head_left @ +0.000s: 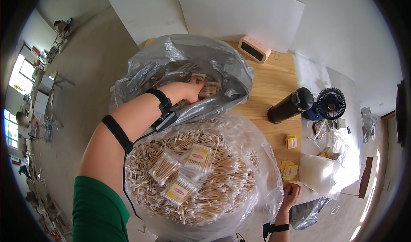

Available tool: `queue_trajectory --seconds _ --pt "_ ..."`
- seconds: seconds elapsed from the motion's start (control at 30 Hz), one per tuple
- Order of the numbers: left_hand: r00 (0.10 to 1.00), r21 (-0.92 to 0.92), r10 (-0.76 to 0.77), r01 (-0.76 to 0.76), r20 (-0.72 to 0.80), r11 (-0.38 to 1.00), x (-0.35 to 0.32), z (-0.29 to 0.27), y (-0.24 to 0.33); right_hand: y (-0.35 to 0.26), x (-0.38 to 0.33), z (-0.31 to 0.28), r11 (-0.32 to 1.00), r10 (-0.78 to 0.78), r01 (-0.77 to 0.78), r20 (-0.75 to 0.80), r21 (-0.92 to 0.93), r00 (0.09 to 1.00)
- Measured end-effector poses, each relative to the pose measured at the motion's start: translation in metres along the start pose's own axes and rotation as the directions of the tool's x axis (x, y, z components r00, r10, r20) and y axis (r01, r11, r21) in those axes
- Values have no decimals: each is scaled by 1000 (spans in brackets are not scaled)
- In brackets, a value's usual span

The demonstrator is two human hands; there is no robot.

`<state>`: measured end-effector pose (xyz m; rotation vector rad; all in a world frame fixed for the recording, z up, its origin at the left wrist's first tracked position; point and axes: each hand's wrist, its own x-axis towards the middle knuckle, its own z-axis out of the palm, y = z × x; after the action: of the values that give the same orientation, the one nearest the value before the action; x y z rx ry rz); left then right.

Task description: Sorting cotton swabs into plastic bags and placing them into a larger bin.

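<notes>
My left hand (196, 90) reaches down into a grey plastic bag (233, 62). Its fingers are curled against a clear pack of cotton swabs (210, 89), and another pack (198, 77) lies just beyond the fingertips; the bag's folds and my hand hide part of the grip. At the table's near right edge, my right hand (292, 195) is closed with bent fingers beside a small pile of yellow cards (290, 171). Whatever it may hold is hidden. Between my arms, a clear bag full of loose cotton swabs (231, 186) carries three filled packs, one of them a yellow-labelled pack (178, 192).
A pink digital clock (254, 49) stands at the table's back, with a black bottle (291, 106) and a small fan (331, 103) to the right. Another yellow card stack (291, 141) sits nearer. A translucent plastic bag (319, 173) lies right of the cards.
</notes>
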<state>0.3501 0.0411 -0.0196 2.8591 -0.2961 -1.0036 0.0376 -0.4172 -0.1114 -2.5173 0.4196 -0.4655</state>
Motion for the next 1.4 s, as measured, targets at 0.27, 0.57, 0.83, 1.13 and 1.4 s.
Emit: queue_trajectory --seconds 0.27,0.57,0.83,1.13,1.4 --pt "944 -87 -324 318 -58 944 46 18 18 -8 1 -3 999 -29 29 -4 19 1000" --pt "921 -138 -376 362 -98 922 28 19 29 -11 4 -4 996 -71 73 -46 50 996" --pt "918 -146 -148 100 -368 984 23 18 -5 -16 3 -7 997 -37 40 -41 66 998" --pt "795 -481 -272 -28 -543 876 -33 -19 -17 -15 1 -11 997 -43 44 -17 69 999" --pt "734 -131 311 -476 -604 870 -180 -44 64 -16 5 -13 995 -66 69 -42 75 997"
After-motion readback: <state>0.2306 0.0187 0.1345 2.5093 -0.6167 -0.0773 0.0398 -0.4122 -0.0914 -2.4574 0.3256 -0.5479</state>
